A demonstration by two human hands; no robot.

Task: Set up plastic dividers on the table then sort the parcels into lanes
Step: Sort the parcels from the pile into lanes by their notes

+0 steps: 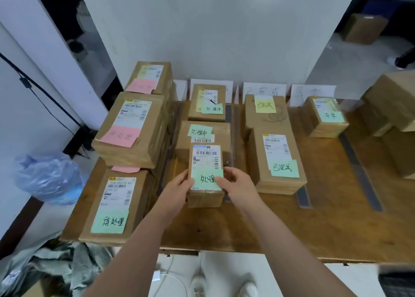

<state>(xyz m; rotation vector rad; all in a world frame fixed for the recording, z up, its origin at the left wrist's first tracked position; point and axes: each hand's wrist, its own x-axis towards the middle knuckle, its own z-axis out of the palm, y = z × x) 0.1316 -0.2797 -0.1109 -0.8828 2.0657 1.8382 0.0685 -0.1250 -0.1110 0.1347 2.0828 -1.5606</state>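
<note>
Head view: you hold a small parcel (pixel 206 159) between both hands at the near end of the second lane from the left. Your left hand (pixel 177 190) grips its left side and your right hand (pixel 235 184) grips its right side, with both thumbs lying on top by its green sticky note (pixel 207 179). Its far end overlaps the middle parcel (pixel 202 137) behind it. Whether its base touches the wooden table (pixel 292 229) cannot be told. Farther back in that lane sits a back parcel (pixel 207 103), just in front of the white paper signs (pixel 265 91) standing against the wall.

In the leftmost lane a flat parcel with a green note (pixel 110 206) lies nearest you. Behind it is a stack topped with a pink note (pixel 132 128), and behind that another pink-noted parcel (pixel 149 76).

The third lane holds a long box with a yellow note (pixel 265 114) and, in front of it, a labelled parcel (pixel 278 162). A short clear divider (pixel 303 197) lies just beside that parcel's right edge. The fourth lane holds one little parcel (pixel 325 117), and a long clear divider (pixel 361 173) runs front to back on its right. Beyond that divider, plain boxes (pixel 390 108) are piled at the table's right edge.
</note>
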